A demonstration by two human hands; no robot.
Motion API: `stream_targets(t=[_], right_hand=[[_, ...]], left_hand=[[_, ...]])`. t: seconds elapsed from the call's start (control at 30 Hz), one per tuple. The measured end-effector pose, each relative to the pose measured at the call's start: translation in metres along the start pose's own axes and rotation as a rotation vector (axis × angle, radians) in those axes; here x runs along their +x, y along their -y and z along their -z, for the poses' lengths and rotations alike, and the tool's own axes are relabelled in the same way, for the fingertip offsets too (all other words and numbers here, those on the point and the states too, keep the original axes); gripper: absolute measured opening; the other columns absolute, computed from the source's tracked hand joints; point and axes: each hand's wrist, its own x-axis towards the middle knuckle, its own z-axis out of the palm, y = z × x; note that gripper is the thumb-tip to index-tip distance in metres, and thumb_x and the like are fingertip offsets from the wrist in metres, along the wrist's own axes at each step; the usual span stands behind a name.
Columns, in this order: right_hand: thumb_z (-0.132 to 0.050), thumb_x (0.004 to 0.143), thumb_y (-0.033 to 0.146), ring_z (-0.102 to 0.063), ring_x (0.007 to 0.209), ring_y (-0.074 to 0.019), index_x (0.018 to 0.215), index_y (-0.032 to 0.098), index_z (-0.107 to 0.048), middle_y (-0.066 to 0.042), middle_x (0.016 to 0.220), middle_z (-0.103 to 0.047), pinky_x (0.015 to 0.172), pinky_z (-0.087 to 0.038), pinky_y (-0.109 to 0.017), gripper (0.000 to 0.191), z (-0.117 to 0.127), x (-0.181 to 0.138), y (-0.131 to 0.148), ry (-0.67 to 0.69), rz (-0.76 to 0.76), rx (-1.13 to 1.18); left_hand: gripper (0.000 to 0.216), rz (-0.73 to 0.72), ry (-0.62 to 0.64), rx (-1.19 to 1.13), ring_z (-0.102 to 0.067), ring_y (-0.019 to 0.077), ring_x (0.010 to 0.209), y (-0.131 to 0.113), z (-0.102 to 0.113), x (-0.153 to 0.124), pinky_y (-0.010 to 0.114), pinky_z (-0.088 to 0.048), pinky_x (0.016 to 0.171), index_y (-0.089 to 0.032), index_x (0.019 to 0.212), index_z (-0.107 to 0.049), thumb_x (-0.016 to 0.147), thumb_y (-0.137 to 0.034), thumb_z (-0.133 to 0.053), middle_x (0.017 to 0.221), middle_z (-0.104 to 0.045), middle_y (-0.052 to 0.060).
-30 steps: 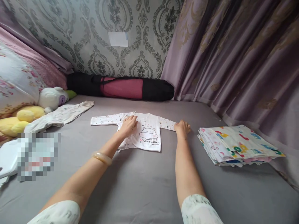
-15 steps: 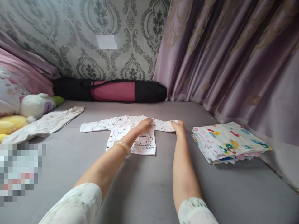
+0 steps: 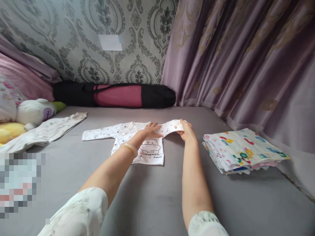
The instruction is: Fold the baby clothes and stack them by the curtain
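A small white baby shirt (image 3: 125, 139) with a cartoon animal print lies spread on the grey bed sheet (image 3: 157, 196), its left sleeve stretched out flat. My left hand (image 3: 151, 130) rests on the upper chest near the right shoulder, fingers spread and pressing on the cloth. At the right cuff, my right hand (image 3: 187, 130) pinches the sleeve end between thumb and fingers. That sleeve is lifted and arches a little above the sheet. A pale bangle circles my left wrist.
To the right sits a stack of folded baby clothes (image 3: 246, 149). A long black and maroon bag (image 3: 118, 95) lies along the wall. On the left are small pale trousers (image 3: 49, 131), a white plush toy (image 3: 35, 111) and a yellow one (image 3: 11, 131). Purple curtains (image 3: 233, 59) hang at right.
My right hand has raised the shirt's right cuff off the sheet, so the sleeve now arches. My left hand's fingers have spread wider on the chest. The view has shifted slightly.
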Motion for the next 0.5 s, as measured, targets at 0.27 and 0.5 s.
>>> stream_targets(t=[0.27,0.5], right_hand=[[-0.053,0.093,0.02,-0.065,0.054,-0.0137,0.086,0.016,-0.059,0.0,0.066,-0.068,0.048,-0.055,-0.023,0.01,-0.038,-0.01,-0.022,0.087,-0.072,0.053],[-0.055,0.092,0.017,-0.065,0.052,-0.0149,0.086,0.015,-0.059,0.0,0.062,-0.067,0.045,-0.054,-0.024,0.008,-0.049,-0.012,-0.031,0.041,-0.101,0.019]], left_hand=[[0.083,-0.02,0.053,-0.001,-0.033,0.0392,0.135,0.0,0.016,0.012,0.052,-0.031,0.11,-0.026,0.139,-0.051,0.069,-0.069,-0.062,0.146,-0.042,0.014],[0.077,-0.055,-0.087,-0.112,-0.04,0.0383,0.131,0.007,0.007,0.009,0.049,-0.035,0.109,-0.022,0.133,-0.055,0.068,-0.06,-0.069,0.139,-0.049,0.015]])
